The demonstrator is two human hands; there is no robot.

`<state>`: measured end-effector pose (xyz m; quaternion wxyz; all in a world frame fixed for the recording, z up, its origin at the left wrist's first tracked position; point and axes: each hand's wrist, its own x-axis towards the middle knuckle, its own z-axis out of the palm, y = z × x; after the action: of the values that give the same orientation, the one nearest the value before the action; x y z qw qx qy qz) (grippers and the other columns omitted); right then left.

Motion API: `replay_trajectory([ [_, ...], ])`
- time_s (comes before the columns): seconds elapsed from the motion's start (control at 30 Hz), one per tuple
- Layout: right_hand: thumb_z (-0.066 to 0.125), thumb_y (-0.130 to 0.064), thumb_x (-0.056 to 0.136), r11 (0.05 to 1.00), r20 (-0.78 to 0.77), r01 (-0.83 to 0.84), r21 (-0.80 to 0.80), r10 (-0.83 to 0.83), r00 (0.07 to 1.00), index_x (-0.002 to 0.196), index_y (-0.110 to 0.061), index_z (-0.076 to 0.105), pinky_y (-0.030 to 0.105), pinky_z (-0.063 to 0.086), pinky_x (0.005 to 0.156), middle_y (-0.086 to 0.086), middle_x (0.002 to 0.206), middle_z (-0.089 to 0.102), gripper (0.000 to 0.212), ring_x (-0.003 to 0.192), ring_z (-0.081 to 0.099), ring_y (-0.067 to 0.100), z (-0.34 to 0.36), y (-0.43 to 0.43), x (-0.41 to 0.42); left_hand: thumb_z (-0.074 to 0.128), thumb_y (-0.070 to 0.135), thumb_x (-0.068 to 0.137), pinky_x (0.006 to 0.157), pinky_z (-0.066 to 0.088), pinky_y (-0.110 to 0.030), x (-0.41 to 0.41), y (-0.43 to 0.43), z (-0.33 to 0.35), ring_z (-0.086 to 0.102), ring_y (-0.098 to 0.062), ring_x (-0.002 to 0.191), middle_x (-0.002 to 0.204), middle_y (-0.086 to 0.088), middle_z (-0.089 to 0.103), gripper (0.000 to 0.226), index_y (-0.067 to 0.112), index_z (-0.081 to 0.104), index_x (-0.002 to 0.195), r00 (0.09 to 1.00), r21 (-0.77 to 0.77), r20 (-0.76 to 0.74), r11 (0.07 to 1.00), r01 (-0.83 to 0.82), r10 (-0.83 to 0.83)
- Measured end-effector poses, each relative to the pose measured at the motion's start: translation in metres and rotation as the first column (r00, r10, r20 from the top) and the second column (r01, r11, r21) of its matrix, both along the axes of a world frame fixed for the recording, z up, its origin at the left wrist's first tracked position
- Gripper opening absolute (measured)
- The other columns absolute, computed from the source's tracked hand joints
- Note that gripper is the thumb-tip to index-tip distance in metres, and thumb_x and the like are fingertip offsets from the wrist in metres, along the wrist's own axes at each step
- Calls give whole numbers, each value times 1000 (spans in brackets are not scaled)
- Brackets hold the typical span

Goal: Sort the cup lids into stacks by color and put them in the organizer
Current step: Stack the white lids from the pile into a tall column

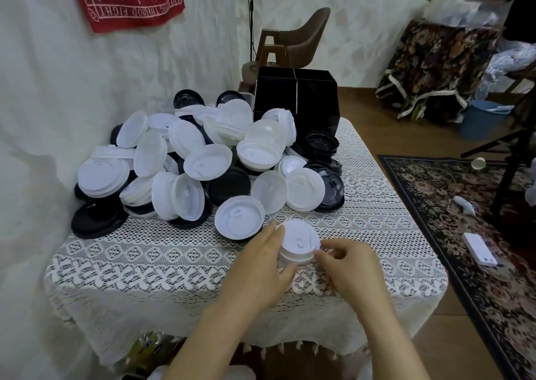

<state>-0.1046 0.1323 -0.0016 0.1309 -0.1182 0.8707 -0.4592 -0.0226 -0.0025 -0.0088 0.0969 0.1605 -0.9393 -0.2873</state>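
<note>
The left hand point(261, 266) is clasping the left side of a short stack of white lids point(300, 241) between thumb and nearly straight fingers. The right hand point(348, 266) is pinching the stack's right rim with curled fingers. The stack is sitting on the lace-covered counter point(145, 263), just in front of the mixed pile of lids point(203, 159). The black organizer point(301, 98) is standing behind the pile.

Bare forearms point(208, 330), left grip point(261, 263), right grip point(352, 266)

white and black lids point(203, 159) heaped on table; short white stack point(300, 244) in front; black organizer point(295, 98) behind
</note>
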Motion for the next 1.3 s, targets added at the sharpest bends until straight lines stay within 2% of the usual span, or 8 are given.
replay_trajectory([
  [0.1,65,-20,91,999,-91,27,47,-23,996,122,-20,65,30,53,60,-3,79,67,32,65,62,12,-3,0,-1,57,26,94,106,39,-25,11,-7,7,46,-5,124,138,10,51,46,22,49,140,981,1,-190,999,-43,42],
  [0.2,63,-19,91,995,-222,-80,52,90,971,132,-26,57,34,49,97,-14,113,57,42,105,55,9,-2,-1,-1,65,15,80,85,50,-32,15,-25,-1,55,-13,98,102,1,66,31,10,68,111,921,-224,-377,956,-190,94],
  [0.27,63,-20,90,974,-252,-206,98,225,941,141,-31,46,26,28,112,-17,132,43,54,128,35,4,-2,-4,1,78,13,71,82,51,-39,15,-36,-8,60,-22,94,98,-4,67,32,7,71,102,937,-336,-322,910,-244,133],
  [0.33,63,-24,90,951,-252,-263,164,298,921,145,-33,38,29,22,116,-15,146,36,62,138,25,6,-7,-8,1,85,11,65,78,53,-42,13,-41,-12,64,-27,88,95,-5,69,31,8,74,94,955,-371,-248,896,-246,160],
  [0.5,66,-35,88,942,-259,-252,223,307,916,144,-33,41,40,31,114,-11,149,38,61,137,32,14,-13,-20,3,82,8,70,65,53,-34,9,-44,-9,62,-22,79,83,0,67,15,9,73,83,961,-336,-250,920,-200,118],
  [0.77,67,-39,88,938,-264,-248,243,310,913,141,-31,44,39,30,115,-8,148,38,59,137,32,15,-18,-22,1,67,21,88,72,37,-23,9,-46,-6,47,-12,87,86,8,52,9,13,65,86,959,-208,-229,954,-216,168],
  [1.03,68,-38,87,939,-264,-244,242,306,915,139,-31,48,40,31,115,-7,148,39,56,137,33,16,-19,-22,0,61,17,93,78,46,-31,9,-46,-3,53,-19,94,95,0,60,19,8,69,108,938,-158,-303,962,-223,168],
  [1.3,67,-38,87,937,-250,-245,250,307,918,138,-31,48,42,32,114,-8,148,38,55,136,34,16,-18,-22,0,66,18,89,77,43,-28,10,-46,-1,55,-17,89,92,2,61,11,9,72,95,939,-110,-263,960,-258,222],
])
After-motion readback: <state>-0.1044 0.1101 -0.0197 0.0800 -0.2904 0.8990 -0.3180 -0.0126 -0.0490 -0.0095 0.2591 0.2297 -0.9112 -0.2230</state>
